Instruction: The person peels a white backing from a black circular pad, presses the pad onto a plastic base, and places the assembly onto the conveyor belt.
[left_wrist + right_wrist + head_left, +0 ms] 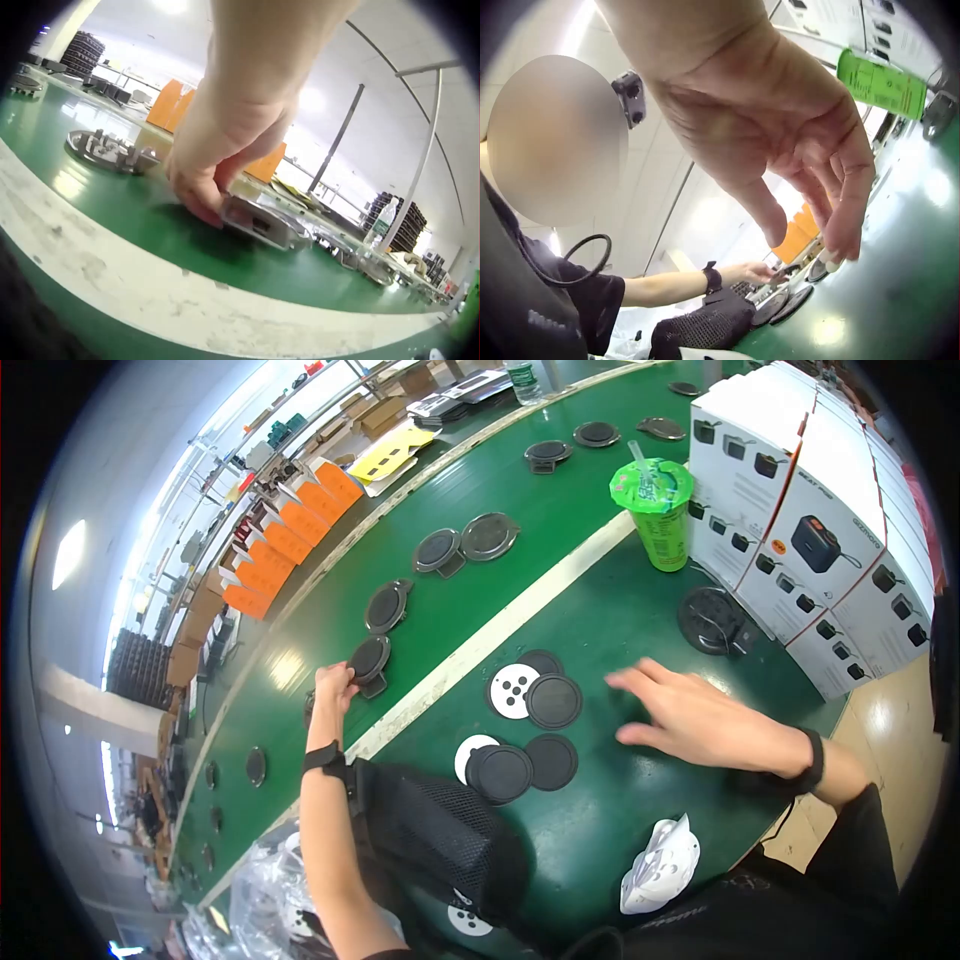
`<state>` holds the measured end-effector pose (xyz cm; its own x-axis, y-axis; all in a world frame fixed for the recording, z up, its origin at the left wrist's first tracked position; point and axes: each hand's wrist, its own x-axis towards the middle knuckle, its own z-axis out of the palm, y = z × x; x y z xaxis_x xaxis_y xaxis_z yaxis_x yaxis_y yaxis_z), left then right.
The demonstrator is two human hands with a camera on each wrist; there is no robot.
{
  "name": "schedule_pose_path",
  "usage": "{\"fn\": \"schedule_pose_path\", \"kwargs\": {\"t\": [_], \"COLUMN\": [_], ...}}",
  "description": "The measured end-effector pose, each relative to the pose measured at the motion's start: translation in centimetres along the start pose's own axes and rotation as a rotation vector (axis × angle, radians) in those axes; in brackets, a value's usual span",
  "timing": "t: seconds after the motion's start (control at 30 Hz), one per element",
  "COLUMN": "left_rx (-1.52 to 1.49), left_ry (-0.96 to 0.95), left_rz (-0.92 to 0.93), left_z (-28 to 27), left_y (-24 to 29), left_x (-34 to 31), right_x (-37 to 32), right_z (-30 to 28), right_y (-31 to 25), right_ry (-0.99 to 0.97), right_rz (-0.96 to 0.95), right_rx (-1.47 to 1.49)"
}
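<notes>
A: Nearest?
B: Right hand [700, 725], fingers loosely spread, empty, beside thin round black discs [553, 701].
A: Beyond?
B: Left hand [335, 688], thumb and fingers gripping a round black-topped grey part [370, 658] at green surface [570, 500], across the off-white strip [520, 612].

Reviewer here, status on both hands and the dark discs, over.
Left hand pinches a dark disc unit. Right hand open, holding nothing. Loose black discs between them; green cup beyond right hand.
</notes>
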<state>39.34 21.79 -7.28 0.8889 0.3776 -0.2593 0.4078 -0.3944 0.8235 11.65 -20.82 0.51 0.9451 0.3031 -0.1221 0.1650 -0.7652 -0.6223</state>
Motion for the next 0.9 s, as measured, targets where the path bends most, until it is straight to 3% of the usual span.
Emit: {"fn": "schedule_pose_path", "kwargs": {"t": [0.13, 0.23, 0.33, 0.43, 0.53, 0.63, 0.67, 0.77, 0.8, 0.9], "left_rx": [0.204, 0.431, 0.327, 0.473, 0.121, 0.06, 0.159, -0.173, -0.361, -0.588], "left_ry": [0.168, 0.09, -0.016, -0.108, -0.384, -0.352, -0.323, -0.318, -0.341, -0.49], "left_rz": [0.213, 0.361, 0.305, 0.435, 0.196, 0.207, 0.197, 0.115, 0.008, 0.016], "left_z": [2.9, 2.3, 3.4, 3.6, 2.9, 2.5, 2.4, 2.1, 2.1, 1.3], "left_y": [1.5, -1.3, 2.9, 2.6, 4.5, 5.5, 5.6, 4.0, 4.4, 4.8], "left_x": [0.8, 9.1, 0.8, 1.3, 0.3, -2.6, -3.5, -2.8, -3.1, -4.0], "right_x": [4.5, 6.3, 6.7, 6.2, 6.0, 6.3, 6.5, 6.1, 6.0, 5.3], "right_z": [3.6, 5.5, 6.1, 6.0, 4.5, 3.8, 4.4, 3.3, 2.9, 1.7], "right_y": [-0.3, -0.7, 0.0, 0.4, 0.0, 0.0, 1.0, 1.7, 1.7, 1.0], "right_ry": [0.125, 0.197, 0.139, 0.186, 0.169, 0.098, 0.159, 0.089, 0.03, -0.057], "right_rz": [0.013, 0.001, 0.039, 0.005, 0.034, 0.105, 0.096, 0.082, 0.107, 0.198], "right_rx": [-0.074, -0.165, -0.172, -0.15, -0.067, -0.069, -0.018, 0.081, 0.095, 0.098]}}
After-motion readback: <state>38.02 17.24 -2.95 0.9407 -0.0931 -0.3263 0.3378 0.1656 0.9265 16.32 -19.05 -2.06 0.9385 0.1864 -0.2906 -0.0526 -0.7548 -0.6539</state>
